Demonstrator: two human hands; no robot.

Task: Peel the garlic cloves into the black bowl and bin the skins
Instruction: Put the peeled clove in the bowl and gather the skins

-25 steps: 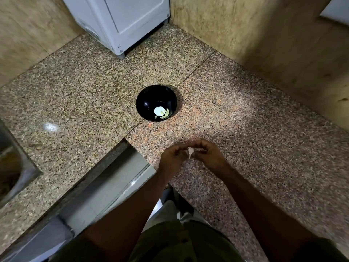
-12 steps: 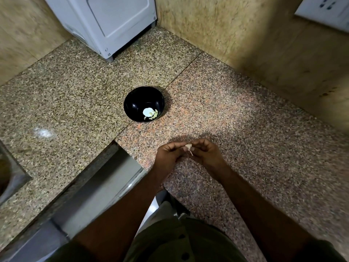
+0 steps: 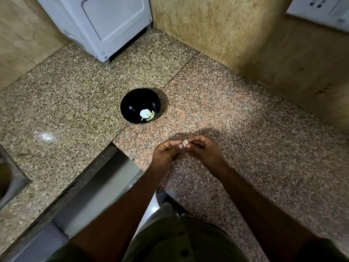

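Observation:
A small pale garlic clove (image 3: 185,142) is pinched between the fingertips of both hands, above the granite counter. My left hand (image 3: 167,154) holds it from the left and my right hand (image 3: 203,151) from the right, thumbs meeting at the clove. Beyond the hands, the black bowl (image 3: 132,103) stands on the counter. Inside it lie several pale peeled cloves (image 3: 147,114) toward its near right side. No bin is in view.
A white appliance (image 3: 105,25) stands in the far corner against the tan walls. A steel sink edge (image 3: 11,182) shows at the left. The speckled granite counter (image 3: 264,140) wraps round an inner corner near my body. A white socket plate (image 3: 321,10) hangs top right.
The view has shifted, so the bowl and hands sit differently in frame. Both hands stay together on the clove, and the fingers have turned it slightly.

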